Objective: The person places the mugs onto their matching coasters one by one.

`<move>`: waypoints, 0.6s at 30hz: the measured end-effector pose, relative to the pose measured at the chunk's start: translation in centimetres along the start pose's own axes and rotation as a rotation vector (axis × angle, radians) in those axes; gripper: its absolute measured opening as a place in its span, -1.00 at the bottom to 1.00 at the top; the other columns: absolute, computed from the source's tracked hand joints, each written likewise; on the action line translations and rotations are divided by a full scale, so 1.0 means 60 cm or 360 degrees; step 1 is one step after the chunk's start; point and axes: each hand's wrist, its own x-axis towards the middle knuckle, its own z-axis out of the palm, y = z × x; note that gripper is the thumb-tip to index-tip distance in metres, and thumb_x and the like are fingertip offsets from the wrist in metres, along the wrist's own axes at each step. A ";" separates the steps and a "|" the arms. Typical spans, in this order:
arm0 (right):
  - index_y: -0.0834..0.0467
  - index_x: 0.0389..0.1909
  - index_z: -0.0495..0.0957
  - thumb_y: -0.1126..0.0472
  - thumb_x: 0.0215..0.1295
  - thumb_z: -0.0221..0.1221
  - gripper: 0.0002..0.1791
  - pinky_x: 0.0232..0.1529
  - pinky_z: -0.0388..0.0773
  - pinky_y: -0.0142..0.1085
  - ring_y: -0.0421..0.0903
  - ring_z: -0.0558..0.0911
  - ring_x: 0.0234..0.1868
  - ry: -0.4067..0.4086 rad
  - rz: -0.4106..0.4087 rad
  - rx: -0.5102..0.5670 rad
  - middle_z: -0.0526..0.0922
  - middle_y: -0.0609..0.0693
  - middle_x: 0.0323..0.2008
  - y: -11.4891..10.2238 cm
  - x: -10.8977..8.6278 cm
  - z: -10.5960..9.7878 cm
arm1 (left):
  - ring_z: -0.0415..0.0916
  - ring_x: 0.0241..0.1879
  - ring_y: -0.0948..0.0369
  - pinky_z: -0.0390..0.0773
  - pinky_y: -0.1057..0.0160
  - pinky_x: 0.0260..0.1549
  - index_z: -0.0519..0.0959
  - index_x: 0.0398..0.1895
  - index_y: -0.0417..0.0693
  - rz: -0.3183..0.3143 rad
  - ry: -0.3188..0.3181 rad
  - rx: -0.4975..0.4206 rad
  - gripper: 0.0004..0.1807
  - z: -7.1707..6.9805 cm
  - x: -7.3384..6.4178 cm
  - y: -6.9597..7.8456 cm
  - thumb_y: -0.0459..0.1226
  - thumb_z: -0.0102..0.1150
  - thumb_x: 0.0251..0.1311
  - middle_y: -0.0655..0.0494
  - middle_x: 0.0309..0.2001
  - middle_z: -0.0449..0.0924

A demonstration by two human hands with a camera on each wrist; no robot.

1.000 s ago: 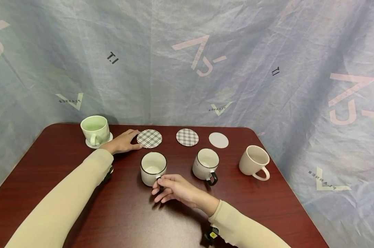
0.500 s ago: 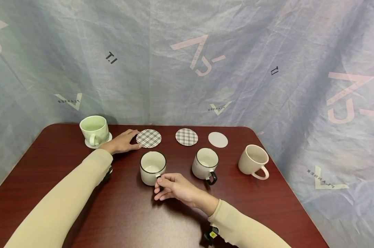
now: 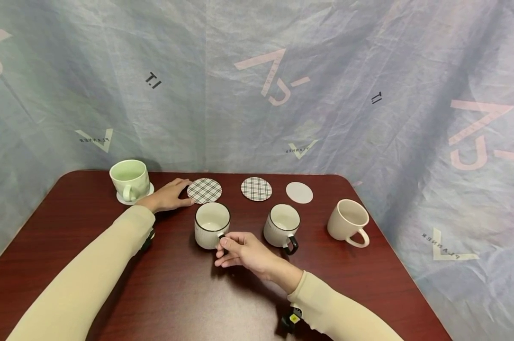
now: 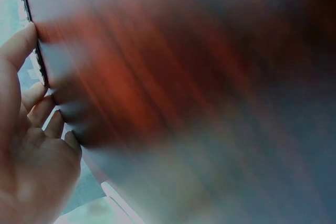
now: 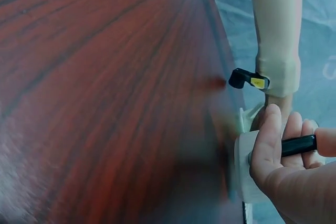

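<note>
A white ribbed mug [image 3: 205, 237] with a dark rim stands upright near the table's middle. My right hand [image 3: 250, 253] pinches its black handle [image 5: 299, 146] between thumb and fingers; whether the base touches the table I cannot tell. Just behind that mug lies a round plaid coaster [image 3: 204, 191]. The thumb and fingers of my left hand [image 3: 167, 196] touch the coaster's left edge, with the fingers fairly straight. In the left wrist view the coaster [image 4: 32, 40] shows edge-on at the fingertips.
A green mug [image 3: 130, 177] stands on a white coaster [image 3: 152, 189] at the back left. Right of centre are a second black-handled mug [image 3: 278, 232] and a beige mug [image 3: 342, 225]. Behind them lie another plaid coaster [image 3: 257, 189] and a plain white coaster [image 3: 300, 192].
My right hand has moved the ribbed mug slightly away from me, closer to the plaid coaster. The left hand stays at the coaster's edge.
</note>
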 end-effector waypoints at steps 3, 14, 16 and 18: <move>0.25 -0.17 0.56 0.19 0.69 0.05 -0.76 -0.04 0.74 -0.26 -0.07 0.80 -0.18 0.0014 -0.0014 -0.0016 0.70 0.09 -0.17 -0.007 0.000 -0.002 | 0.06 0.56 -0.38 0.14 -0.37 0.50 0.20 0.60 -0.37 0.0014 0.0011 0.0012 -0.17 -0.001 -0.001 0.001 -0.08 0.27 0.49 -0.47 0.55 0.11; 0.22 -0.18 0.53 0.22 0.71 0.00 -0.77 -0.09 0.74 -0.29 -0.13 0.79 -0.23 0.0072 -0.0067 -0.0006 0.64 -0.01 -0.24 -0.032 0.019 -0.007 | 0.10 0.54 -0.39 0.16 -0.37 0.49 0.23 0.58 -0.37 0.0029 0.0023 0.0015 -0.18 -0.002 -0.005 0.007 -0.06 0.28 0.48 -0.48 0.53 0.15; 0.27 -0.16 0.53 0.22 0.71 0.00 -0.76 -0.06 0.75 -0.26 -0.12 0.80 -0.23 0.0086 -0.0086 -0.0022 0.63 0.00 -0.25 -0.036 0.025 -0.008 | 0.10 0.53 -0.39 0.16 -0.38 0.48 0.23 0.57 -0.37 0.0028 0.0025 0.0009 -0.19 -0.002 -0.005 0.007 -0.07 0.29 0.48 -0.48 0.52 0.16; 0.30 -0.14 0.53 0.20 0.71 0.00 -0.75 -0.04 0.75 -0.24 -0.11 0.80 -0.22 0.0106 -0.0096 -0.0031 0.63 0.01 -0.25 -0.042 0.030 -0.009 | 0.09 0.54 -0.38 0.15 -0.37 0.49 0.23 0.58 -0.35 0.0020 0.0025 0.0002 -0.19 -0.001 -0.005 0.005 -0.08 0.28 0.48 -0.46 0.53 0.15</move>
